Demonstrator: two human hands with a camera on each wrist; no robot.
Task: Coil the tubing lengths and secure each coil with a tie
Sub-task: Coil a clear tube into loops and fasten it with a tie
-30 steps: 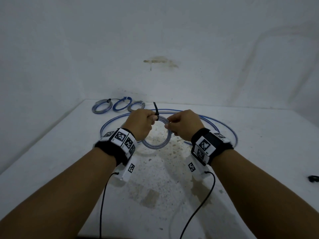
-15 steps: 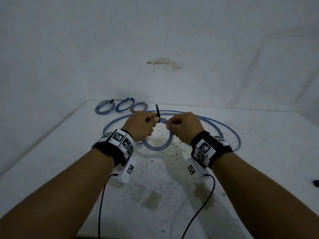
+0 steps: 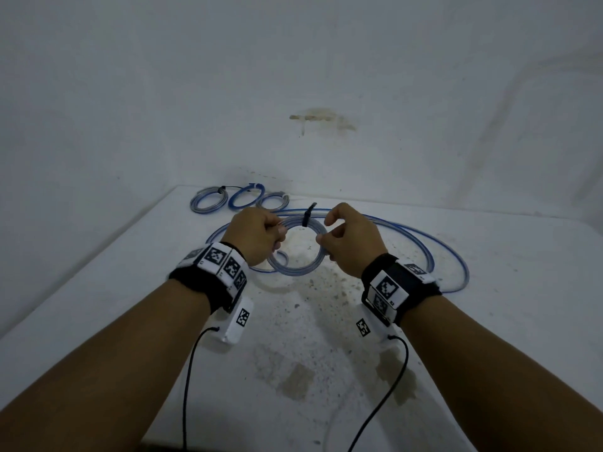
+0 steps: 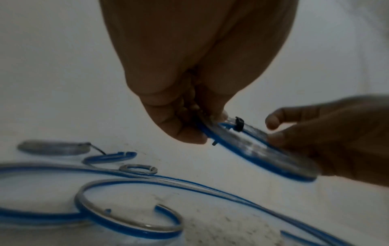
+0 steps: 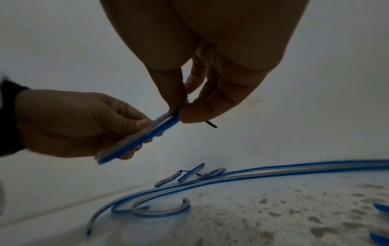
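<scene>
Both hands hold a small coil of clear-and-blue tubing (image 3: 293, 271) in the air above the white table (image 3: 489, 321). A black tie (image 3: 306, 218) wraps the coil's far side, and its tail sticks up free between the hands. My left hand (image 3: 280, 230) grips the coil's left side, fingers curled round it (image 4: 202, 133). My right hand (image 3: 321, 237) pinches the right side between thumb and fingers (image 5: 179, 110), with the index finger lifted off. The left wrist view shows the tie (image 4: 239, 124) cinched around the coil (image 4: 252, 149).
Three finished coils (image 3: 208, 200) (image 3: 246, 195) (image 3: 274, 202) lie at the back left by the wall. A long loose run of tubing (image 3: 424, 246) loops over the table behind and right of the hands. A short curled end (image 4: 130, 221) lies below the left hand.
Both hands were pinching at the tie on top of the coil. They have slid apart to the coil's left and right sides, leaving the tie standing free.
</scene>
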